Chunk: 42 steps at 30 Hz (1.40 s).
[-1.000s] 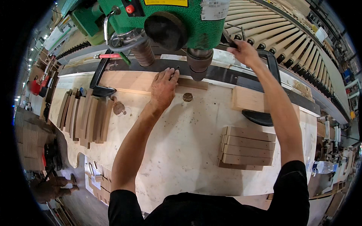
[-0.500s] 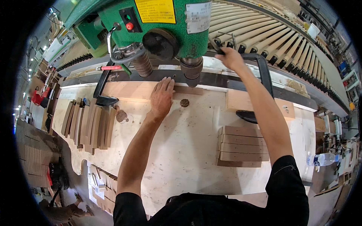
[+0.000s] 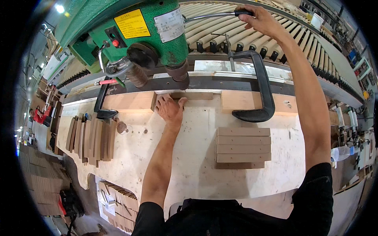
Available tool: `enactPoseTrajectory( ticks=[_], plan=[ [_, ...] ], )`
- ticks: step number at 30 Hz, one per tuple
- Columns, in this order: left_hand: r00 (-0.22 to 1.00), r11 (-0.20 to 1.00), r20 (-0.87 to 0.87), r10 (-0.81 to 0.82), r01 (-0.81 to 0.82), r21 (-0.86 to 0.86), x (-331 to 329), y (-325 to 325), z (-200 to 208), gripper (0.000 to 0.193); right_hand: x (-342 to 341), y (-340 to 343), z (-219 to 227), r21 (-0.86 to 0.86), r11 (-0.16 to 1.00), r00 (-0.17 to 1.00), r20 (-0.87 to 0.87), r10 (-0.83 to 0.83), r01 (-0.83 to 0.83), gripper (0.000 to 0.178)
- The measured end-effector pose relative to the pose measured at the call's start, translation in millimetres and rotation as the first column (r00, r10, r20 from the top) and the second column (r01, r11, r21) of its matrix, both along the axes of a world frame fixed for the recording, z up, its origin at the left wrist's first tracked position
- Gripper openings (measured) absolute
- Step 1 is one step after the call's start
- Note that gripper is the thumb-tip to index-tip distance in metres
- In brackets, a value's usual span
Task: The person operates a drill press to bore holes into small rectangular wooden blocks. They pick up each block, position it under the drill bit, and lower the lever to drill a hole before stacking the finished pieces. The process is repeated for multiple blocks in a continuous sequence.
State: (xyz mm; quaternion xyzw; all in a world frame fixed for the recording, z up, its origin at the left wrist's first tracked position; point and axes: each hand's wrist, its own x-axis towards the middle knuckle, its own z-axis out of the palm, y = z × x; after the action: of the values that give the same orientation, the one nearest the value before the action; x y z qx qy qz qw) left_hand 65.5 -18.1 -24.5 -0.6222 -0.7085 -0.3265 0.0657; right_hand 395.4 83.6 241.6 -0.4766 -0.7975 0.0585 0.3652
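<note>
My left hand (image 3: 170, 109) lies palm down with its fingers spread, their tips at the left end of a narrow wooden strip (image 3: 199, 95). The strip sits against the dark fence (image 3: 232, 83), between two pale wooden blocks, and part of it is hidden by the hand. Just above it hangs the chuck (image 3: 179, 74) of a green drill press (image 3: 175, 49); a bit cannot be made out. Up at the far right, my right hand (image 3: 262, 21) is closed round the black grip of the press's metal feed lever (image 3: 212, 15).
Black C-clamps (image 3: 265, 90) hold the left block (image 3: 130, 101) and the right block (image 3: 242, 100). Drilled strips are stacked (image 3: 244, 148) at right; several more strips (image 3: 91, 139) stand at left. Behind is a roller conveyor (image 3: 252, 35). A plastic bottle (image 3: 341, 152) lies at the right.
My right hand has moved up and away to the right, and the lever now shows at full length. My left hand has spread its fingers at the strip's left end. The view has shifted.
</note>
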Motion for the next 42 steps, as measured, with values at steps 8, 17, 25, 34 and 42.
enactPoseTrajectory(
  ticks=[8,17,25,34,42],
  plan=[
    [0.978,0.975,0.091,-0.19,0.177,0.132,0.2,4.3,-11.5,0.03,-1.0,10.0,-14.1,0.005,1.0,1.0,0.02,-0.007,0.007,0.049],
    [0.886,0.951,0.346,-0.31,0.289,0.113,-16.5,9.2,-6.4,0.017,-26.0,30.1,-138.2,-0.217,0.968,0.987,0.124,-0.099,0.124,0.051],
    [0.904,0.927,0.225,-0.364,0.328,0.18,-15.9,10.2,-2.0,0.013,-111.3,102.7,-201.8,-0.351,0.936,0.988,0.147,0.04,0.014,0.063],
    [0.904,0.894,0.109,-0.414,0.381,0.237,-10.2,12.1,-5.2,0.013,-62.0,59.4,-166.4,-0.304,0.946,0.975,0.217,-0.044,0.111,0.041],
    [0.914,0.913,0.013,-0.406,0.406,-0.032,-49.5,-53.4,16.2,0.022,10.2,14.6,-4.0,-0.072,0.994,0.995,0.057,-0.084,0.088,0.044]
  ],
)
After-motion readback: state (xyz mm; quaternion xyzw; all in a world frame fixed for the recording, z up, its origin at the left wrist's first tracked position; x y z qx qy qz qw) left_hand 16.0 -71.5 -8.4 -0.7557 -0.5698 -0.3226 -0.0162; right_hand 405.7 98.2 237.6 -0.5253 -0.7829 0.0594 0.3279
